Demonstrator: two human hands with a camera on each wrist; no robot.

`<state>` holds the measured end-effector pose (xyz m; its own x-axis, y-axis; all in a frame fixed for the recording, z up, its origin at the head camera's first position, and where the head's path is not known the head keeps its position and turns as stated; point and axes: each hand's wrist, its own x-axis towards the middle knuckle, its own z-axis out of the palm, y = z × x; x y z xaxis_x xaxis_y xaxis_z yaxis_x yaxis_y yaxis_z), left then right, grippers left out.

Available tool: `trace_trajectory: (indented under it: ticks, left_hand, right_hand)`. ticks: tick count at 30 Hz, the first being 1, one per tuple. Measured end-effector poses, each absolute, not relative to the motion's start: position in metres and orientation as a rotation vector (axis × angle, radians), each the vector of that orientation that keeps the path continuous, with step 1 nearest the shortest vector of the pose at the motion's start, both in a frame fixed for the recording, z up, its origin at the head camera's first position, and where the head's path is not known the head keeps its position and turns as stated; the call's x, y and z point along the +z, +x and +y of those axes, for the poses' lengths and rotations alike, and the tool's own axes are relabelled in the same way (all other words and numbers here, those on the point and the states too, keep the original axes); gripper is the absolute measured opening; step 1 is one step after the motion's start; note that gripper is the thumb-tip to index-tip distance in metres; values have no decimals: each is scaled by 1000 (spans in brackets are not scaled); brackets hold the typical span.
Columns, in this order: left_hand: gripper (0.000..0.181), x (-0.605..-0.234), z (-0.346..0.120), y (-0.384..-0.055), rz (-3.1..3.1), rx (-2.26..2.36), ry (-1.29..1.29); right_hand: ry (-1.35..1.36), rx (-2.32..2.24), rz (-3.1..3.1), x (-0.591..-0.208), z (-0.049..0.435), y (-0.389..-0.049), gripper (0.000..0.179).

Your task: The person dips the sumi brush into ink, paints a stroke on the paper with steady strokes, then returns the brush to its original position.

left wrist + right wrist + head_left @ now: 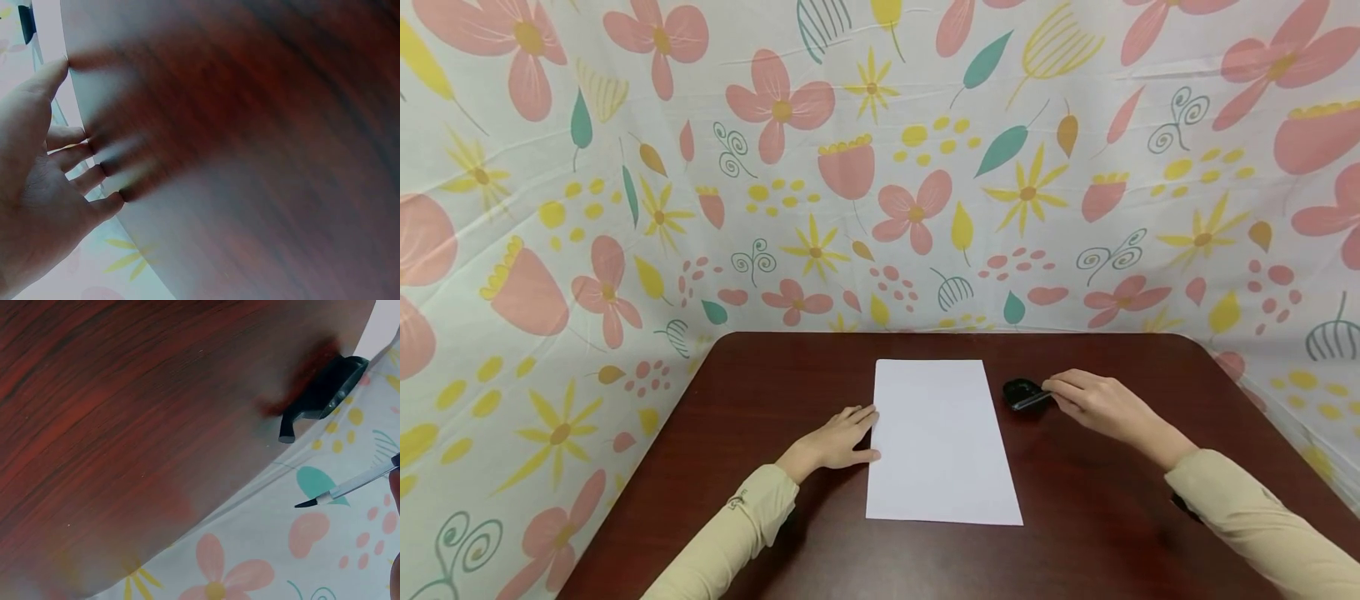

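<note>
A white sheet of paper (936,442) lies lengthwise on the table. At its left edge my left hand (835,440) rests with fingers spread and fairly straight, the fingertips right at the paper's border. My right hand (1105,404) pinches a slim brush (356,486) with a pale handle and a dark, pointed tip. Right of the paper sits a small black dish (1018,393) with a short stub handle, and the brush overlaps it in the head view. In the right wrist view, the brush tip appears apart from the dish (325,390).
The dark reddish-brown table (790,375) has rounded far corners. A floral-patterned cloth (917,208) hangs behind it and along its sides. Beige sleeves (752,508) cover both forearms.
</note>
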<state>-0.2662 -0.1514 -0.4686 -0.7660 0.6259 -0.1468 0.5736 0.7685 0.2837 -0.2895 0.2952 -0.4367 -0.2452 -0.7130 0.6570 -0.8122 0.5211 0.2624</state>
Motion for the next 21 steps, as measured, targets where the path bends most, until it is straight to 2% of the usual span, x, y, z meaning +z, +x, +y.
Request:
trace_trajectory:
  ticks: [21]
  left_hand:
    - [72, -470, -151, -266, 2746, 281, 958]
  right_hand:
    - [1004, 366, -2121, -436, 290, -289, 51]
